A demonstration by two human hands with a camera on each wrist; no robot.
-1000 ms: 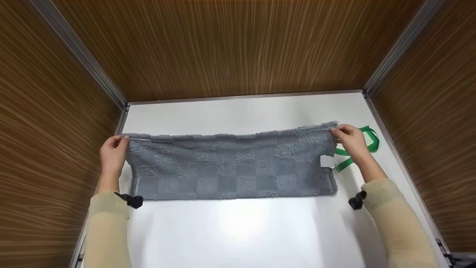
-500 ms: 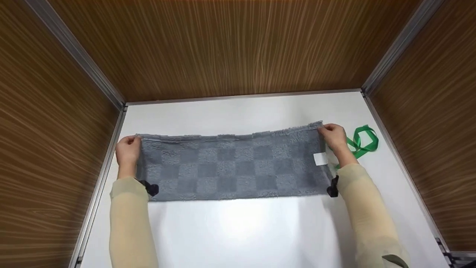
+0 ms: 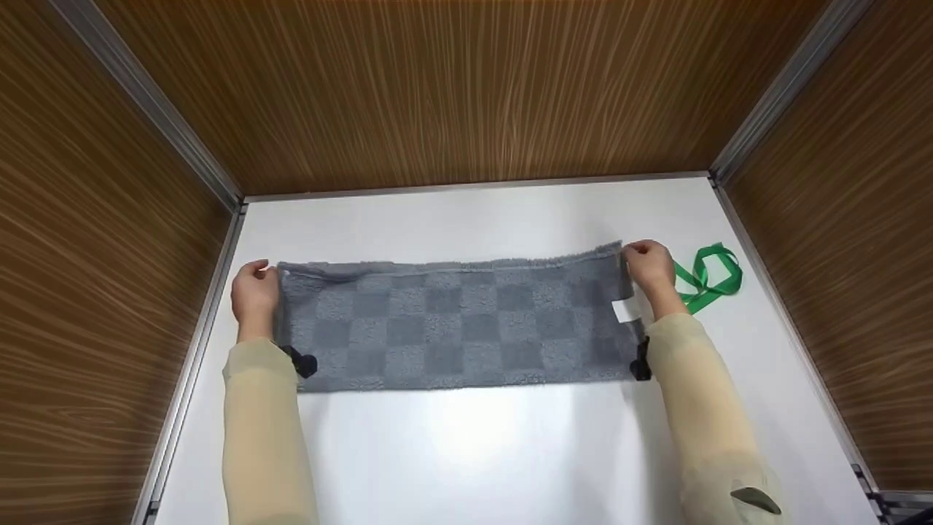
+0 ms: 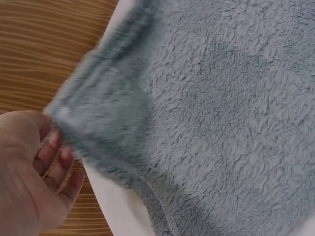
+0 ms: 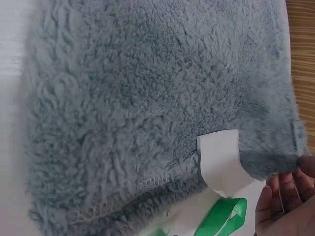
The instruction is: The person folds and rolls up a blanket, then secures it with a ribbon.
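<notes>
A grey towel (image 3: 459, 324) lies stretched in a long band across the white counter (image 3: 481, 452) — fluffy pile, woven in a checkerboard of lighter and darker grey squares, with a stitched hem and a small white label (image 3: 625, 310) at its right end. The left hand (image 3: 255, 295) pinches the towel's far left corner, lifting it slightly off the counter; the right hand (image 3: 649, 266) pinches the far right corner in the same way. The towel's near edge rests flat on the counter. A green ribbon (image 3: 705, 278) lies just beyond the towel's right end — close behind the right hand. Wood-grain walls (image 3: 452, 87) stand behind and to both sides of the towel.
</notes>
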